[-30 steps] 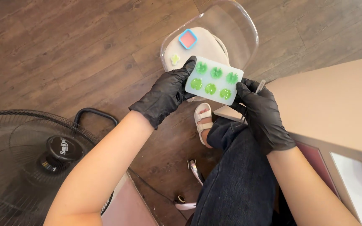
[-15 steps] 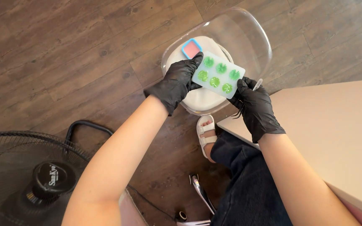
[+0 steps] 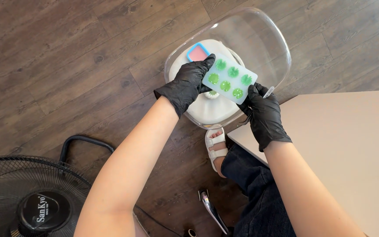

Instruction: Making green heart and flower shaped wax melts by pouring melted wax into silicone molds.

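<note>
Both hands in black gloves hold a pale translucent silicone mould (image 3: pixel 230 79) w/ six cavities of green resin, two rows of three. Landmark: the clear plastic chair (image 3: pixel 259 35) seen from above. The mould hangs just over the chair's white seat cushion (image 3: pixel 207 109), tilted a bit, long axis slanting down to the right.

Left hand (image 3: pixel 187 83): closed on the mould's left short edge, thumb on top near the corner, fingers curled under. Right hand (image 3: pixel 264 114): closed on the lower right corner, pinching from the edge. It also seems to carry a thin metal tool (image 3: pixel 269 91), poking out between the fingers; can't tell how firmly it's gripped. Edge-only grips probably keep the gloves off the green fills, and two hands keep the floppy sheet from sagging.

On the cushion, at the chair's far left: a small square mould (image 3: pixel 198 52), blue rim, pink inside, lying flat, just beside the left fingertips, not clearly touching. A small green-and-white piece (image 3: pixel 212 93) sits on the cushion under the big mould, partly hidden.

Right of the chair: beige table (image 3: pixel 347 140) corner. Below the chair: foot in a white sandal (image 3: pixel 216 147), dark jeans. Far lower left of the chair: black floor fan (image 3: pixel 27 197) on the wood floor (image 3: pixel 66 57).
</note>
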